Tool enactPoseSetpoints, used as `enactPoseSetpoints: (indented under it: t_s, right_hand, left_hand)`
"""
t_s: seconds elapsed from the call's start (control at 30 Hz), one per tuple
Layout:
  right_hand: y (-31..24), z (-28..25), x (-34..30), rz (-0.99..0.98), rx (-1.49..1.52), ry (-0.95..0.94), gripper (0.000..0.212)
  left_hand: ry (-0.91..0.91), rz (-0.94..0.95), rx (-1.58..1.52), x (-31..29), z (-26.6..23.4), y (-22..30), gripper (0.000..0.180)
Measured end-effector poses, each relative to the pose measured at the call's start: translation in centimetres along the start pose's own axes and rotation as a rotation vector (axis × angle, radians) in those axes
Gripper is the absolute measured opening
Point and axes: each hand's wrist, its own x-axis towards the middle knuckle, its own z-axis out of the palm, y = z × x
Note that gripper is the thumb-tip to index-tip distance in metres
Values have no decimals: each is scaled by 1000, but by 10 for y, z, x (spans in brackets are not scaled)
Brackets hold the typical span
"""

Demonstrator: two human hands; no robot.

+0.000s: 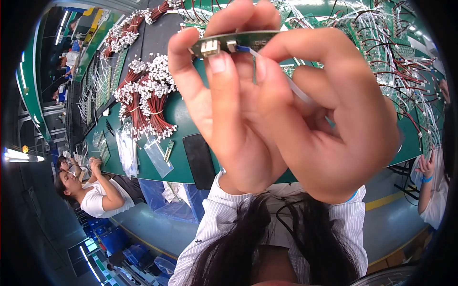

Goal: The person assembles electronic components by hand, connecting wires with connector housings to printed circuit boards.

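Note:
Close to the camera, my left hand [226,112] grips a small green circuit board [260,37], its fingers behind and its thumb against a white boxy connector [210,47]. My right hand [341,121] is closed in a pinch on a flat white ribbon cable [300,93]. The cable's blue end [244,48] meets a smaller connector [232,46] on the board; whether it is fully seated cannot be told. Part of the cable runs behind my right fingers and thumb.
On the green table [179,114] lie bundled red-and-black wires with white plugs [150,90], a black flat rectangular object [198,159] and a clear bag [159,157]. Wired circuit boards [381,52] fill the right side. A blue plastic-lined bin [191,202] stands below the edge. Other people sit left and right.

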Motion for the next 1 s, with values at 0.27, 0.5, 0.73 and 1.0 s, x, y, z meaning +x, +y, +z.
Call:
enactPoseSetpoints:
  t_s: [0.27,0.5,0.73,1.0]
  right_hand:
    - [-7,-11,5,-15,-132,-69,22]
    - [-16,-23,19,-75,-237,-106,22]
    - [-21,-35,27,-123,-330,-112,21]
    - [-17,-40,26,-233,-447,-82,18]
  left_hand:
    - [-431,7,6,15,-29,4,53]
    - [-708,85,-82,15,-16,5,45]
    - [-821,243,194,17,-17,16,40]
    - [-546,-16,582,10,1,34,24]
